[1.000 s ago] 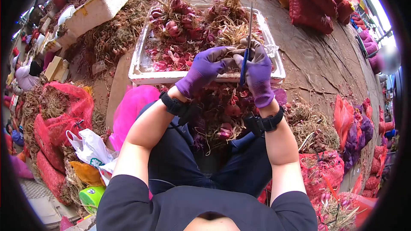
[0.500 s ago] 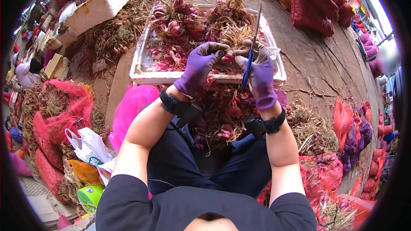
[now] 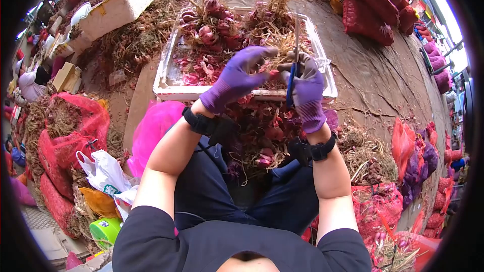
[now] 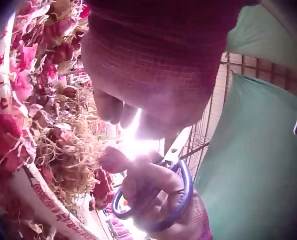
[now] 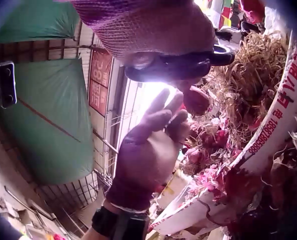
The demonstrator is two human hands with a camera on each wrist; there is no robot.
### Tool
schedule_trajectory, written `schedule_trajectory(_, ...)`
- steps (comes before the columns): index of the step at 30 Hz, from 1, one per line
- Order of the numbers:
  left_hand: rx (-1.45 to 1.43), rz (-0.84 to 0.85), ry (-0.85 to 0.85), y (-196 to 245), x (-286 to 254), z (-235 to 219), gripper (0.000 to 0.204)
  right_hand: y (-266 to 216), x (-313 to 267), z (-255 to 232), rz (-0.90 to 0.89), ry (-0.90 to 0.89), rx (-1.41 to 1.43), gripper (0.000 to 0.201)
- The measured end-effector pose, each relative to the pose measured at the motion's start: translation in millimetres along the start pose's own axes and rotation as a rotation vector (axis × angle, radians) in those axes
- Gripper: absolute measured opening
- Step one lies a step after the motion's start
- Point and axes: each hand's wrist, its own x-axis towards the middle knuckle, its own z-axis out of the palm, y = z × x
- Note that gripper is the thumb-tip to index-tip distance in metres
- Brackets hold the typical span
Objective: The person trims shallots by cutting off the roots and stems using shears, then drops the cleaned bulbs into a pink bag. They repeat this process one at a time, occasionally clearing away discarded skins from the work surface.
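My right hand (image 3: pixel 308 88), in a purple glove with greyish fingers, grips blue-handled scissors (image 3: pixel 292 83) with the blades pointing up and away. A small reddish shallot (image 5: pixel 196 100) sits at the fingertips of this hand, also seen in the left wrist view beside the scissor handles. To the left, my left hand (image 3: pixel 236 78), gloved alike, has its fingers loosely bent and spread, with a gap between thumb and forefinger. Nothing shows in its grasp. Both hands are over the near edge of a white foam tray (image 3: pixel 184 90) with shallots (image 3: pixel 207 35), dry stalks (image 3: pixel 280 40) and loose red skins.
Below the tray, skins and trimmings (image 3: pixel 267 131) lie between the person's legs. A pink mesh bag (image 3: pixel 156 131) and a white plastic bag (image 3: pixel 103 171) lie at left. Red net sacks (image 3: pixel 375 206) stand at right. A foam box (image 3: pixel 118 12) is at the upper left.
The left hand came off the shallot at the right fingertips and moved left, its fingers spreading. The right hand kept the scissors, their blades now more upright than half a second ago.
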Motion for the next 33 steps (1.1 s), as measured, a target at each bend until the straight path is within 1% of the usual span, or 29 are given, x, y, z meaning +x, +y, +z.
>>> schedule_trajectory(1, 0.309, 0.151, -0.007, 4, 2, 3, 0.048, 6, -1, 2, -0.011, -0.008, 0.028, 0.036)
schedule_trajectory(2, 0.309, 0.152, -0.007, 1, 1, 4, 0.048, 3, -2, 5, -0.011, -0.007, 0.027, 0.036)
schedule_trajectory(4, 0.328, 0.008, -0.147, -8, -4, 8, 0.041, -6, -7, 8, 0.005, -0.027, 0.005, 0.037)
schedule_trajectory(5, 0.279, -0.051, -0.114, 0, -6, 7, 0.034, -4, -4, 7, 0.034, -0.045, 0.07, 0.04)
schedule_trajectory(6, 0.281, -0.052, -0.111, 4, -7, 6, 0.034, -2, -3, 5, 0.034, -0.048, 0.07, 0.04)
schedule_trajectory(8, -0.453, -0.468, 0.059, 9, -5, 2, 0.029, 0, 3, 1, -0.016, 0.092, 0.265, 0.041)
schedule_trajectory(9, -0.584, -0.531, 0.131, 6, -3, -2, 0.027, -3, 6, -3, -0.021, 0.122, 0.227, 0.037)
schedule_trajectory(10, -0.753, -0.519, 0.166, 0, -3, -11, 0.028, -5, 10, -7, 0.002, 0.121, 0.091, 0.036)
schedule_trajectory(12, -0.862, -0.47, 0.283, -16, -4, -22, 0.031, 0, 10, 0, -0.024, 0.042, 0.222, 0.037)
schedule_trajectory(13, -0.922, -0.46, 0.3, -25, -5, -28, 0.029, -4, 2, 6, -0.017, 0.005, 0.066, 0.039)
schedule_trajectory(14, -0.916, -0.454, 0.303, -27, -5, -30, 0.029, 1, 5, 10, -0.015, -0.127, 0.081, 0.046)
schedule_trajectory(16, -1.021, -0.485, 0.412, -33, -6, -31, 0.028, 4, -4, 14, -0.032, -0.113, -0.414, 0.058)
schedule_trajectory(17, -1.011, -0.445, 0.437, -30, -5, -32, 0.025, -8, -7, 19, -0.046, -0.155, -0.567, 0.065)
schedule_trajectory(18, -1.009, -0.442, 0.437, -34, -6, -33, 0.025, 10, -8, 22, -0.205, -0.122, -0.636, 0.063)
schedule_trajectory(20, -1.14, -0.34, 0.453, -40, -8, -35, 0.025, 14, -13, 26, -0.273, -0.162, -0.772, 0.064)
schedule_trajectory(22, -1.19, -0.361, 0.474, -39, -8, -32, 0.024, 13, -14, 31, -0.278, -0.16, -0.786, 0.064)
schedule_trajectory(24, -1.155, -0.466, 0.531, -40, -6, -28, 0.023, 13, -15, 33, -0.281, -0.16, -0.802, 0.065)
schedule_trajectory(26, -1.134, -0.465, 0.539, -38, -9, -23, 0.022, 18, -15, 33, -0.242, -0.145, -0.801, 0.065)
schedule_trajectory(27, -1.152, -0.478, 0.5, -36, -10, -22, 0.022, 18, -15, 34, -0.243, -0.147, -0.802, 0.065)
schedule_trajectory(29, -1.17, -0.485, 0.393, -32, -9, -23, 0.021, 17, -15, 35, -0.157, -0.093, -0.675, 0.063)
schedule_trajectory(32, -1.103, -0.508, 0.446, -17, -9, -13, 0.021, 14, -13, 32, -0.16, -0.142, -0.716, 0.061)
schedule_trajectory(33, -1.103, -0.509, 0.446, -21, -9, -13, 0.021, 11, -13, 31, -0.159, -0.143, -0.716, 0.061)
